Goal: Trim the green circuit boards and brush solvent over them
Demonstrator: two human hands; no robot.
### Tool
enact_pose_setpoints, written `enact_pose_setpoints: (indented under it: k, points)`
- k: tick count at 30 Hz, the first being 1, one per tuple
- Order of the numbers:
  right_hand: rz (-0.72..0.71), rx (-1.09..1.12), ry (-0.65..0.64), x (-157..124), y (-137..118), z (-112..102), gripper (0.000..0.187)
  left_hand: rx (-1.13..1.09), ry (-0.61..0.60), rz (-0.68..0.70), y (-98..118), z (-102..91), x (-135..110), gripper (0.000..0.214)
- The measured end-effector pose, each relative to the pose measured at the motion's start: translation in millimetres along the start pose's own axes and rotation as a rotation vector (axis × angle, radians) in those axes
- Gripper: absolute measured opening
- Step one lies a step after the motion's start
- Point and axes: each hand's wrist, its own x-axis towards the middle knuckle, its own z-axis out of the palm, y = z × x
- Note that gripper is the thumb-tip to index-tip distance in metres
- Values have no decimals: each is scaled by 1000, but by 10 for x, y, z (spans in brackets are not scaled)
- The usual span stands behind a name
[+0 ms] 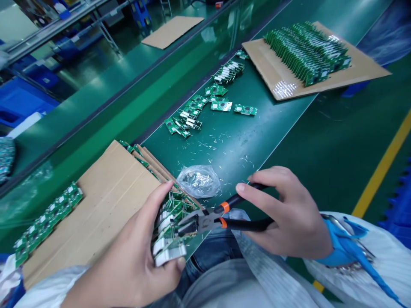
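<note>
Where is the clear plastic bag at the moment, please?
In the head view, the bag lies on the green belt, just beyond the right hand and beside the cardboard.

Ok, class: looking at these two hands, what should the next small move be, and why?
Probably squeeze the pliers in the right hand to snip a lead on the green circuit boards held in the left hand. The tips already reach the boards, and cut wire clippings scattered on the green bench suggest trimming.
</note>
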Motion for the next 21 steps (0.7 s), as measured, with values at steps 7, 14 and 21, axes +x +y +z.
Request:
enact_pose_setpoints:
  k: [7, 14, 21]
  points:
    - [43, -40, 10, -36, 32, -10, 49, 0, 53, -23, -2, 31, -46, 89]
    - [82, -59, 11, -37, -24, 71, 48, 9, 115, -26, 26, 72, -33, 87]
    - [109, -41, 32, -16, -90, 131, 43, -28, 189, -79, 54, 148, -15, 82]
